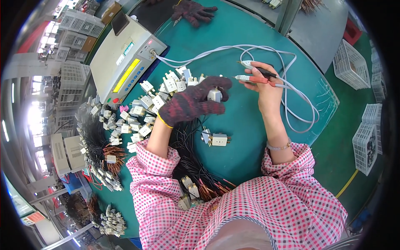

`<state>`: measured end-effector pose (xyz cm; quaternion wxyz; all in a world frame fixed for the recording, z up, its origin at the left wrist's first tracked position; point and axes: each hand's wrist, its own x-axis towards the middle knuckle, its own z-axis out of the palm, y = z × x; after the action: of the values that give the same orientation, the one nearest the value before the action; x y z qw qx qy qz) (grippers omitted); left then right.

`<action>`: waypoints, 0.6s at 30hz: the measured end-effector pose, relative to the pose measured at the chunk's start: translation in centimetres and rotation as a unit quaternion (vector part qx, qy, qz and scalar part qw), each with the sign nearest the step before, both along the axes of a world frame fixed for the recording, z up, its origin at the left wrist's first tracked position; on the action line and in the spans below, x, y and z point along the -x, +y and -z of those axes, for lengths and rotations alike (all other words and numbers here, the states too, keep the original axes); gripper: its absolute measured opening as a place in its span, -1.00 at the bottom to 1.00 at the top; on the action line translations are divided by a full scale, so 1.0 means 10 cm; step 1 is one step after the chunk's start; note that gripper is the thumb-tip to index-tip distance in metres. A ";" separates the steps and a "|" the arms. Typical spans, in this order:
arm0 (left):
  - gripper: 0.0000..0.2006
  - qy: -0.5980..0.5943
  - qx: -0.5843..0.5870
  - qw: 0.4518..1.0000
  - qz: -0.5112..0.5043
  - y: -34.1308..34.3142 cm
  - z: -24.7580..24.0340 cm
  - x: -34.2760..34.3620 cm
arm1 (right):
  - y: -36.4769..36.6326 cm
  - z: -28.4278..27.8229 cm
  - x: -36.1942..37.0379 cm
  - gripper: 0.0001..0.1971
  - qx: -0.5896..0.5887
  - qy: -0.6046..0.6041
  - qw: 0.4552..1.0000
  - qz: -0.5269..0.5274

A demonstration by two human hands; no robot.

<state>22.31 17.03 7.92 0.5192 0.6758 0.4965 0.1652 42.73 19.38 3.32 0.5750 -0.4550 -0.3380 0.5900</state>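
My left hand (193,102), in a dark red and black knit glove, is closed around a small grey-white plug (215,95). Bare, my right hand (266,81) grips two test probes side by side, a black one (265,72) and a red one (255,78); their metal tips point toward the plug and stand apart from it. Grey cables (298,98) loop from the probes back to a tester (125,62) with a yellow display. Below my left hand lie a white plug (219,140) and a grey-blue one (206,136) side by side on the green mat.
A heap of white plugs (143,102) spreads beside the tester. Bundled black wires (183,146) run under my left forearm. An empty dark glove (193,14) lies at the mat's far edge. White plastic crates (352,64) stand on the floor to the right.
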 end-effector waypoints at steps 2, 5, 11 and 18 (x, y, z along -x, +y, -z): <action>-0.43 -0.193 0.028 0.979 0.062 -0.02 0.06 0.16 | -0.02 -0.03 0.03 -0.79 -0.004 0.004 1.000 -0.007; -0.44 -0.231 0.084 0.969 -0.015 -0.10 0.03 0.17 | -0.03 -0.06 0.03 -0.81 -0.008 -0.003 1.000 -0.026; -0.53 -0.121 0.108 0.974 -0.158 -0.17 -0.05 -0.03 | -0.10 -0.11 -0.04 -0.87 -0.134 0.015 0.973 -0.187; -0.52 -0.150 0.121 0.964 -0.185 -0.18 -0.13 0.00 | -0.23 -0.13 0.07 -0.88 -0.145 -0.032 0.959 -0.240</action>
<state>22.32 15.26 9.22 0.6263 0.4718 0.5456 0.2959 41.99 17.10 4.63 0.4654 -0.2908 -0.5369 0.6407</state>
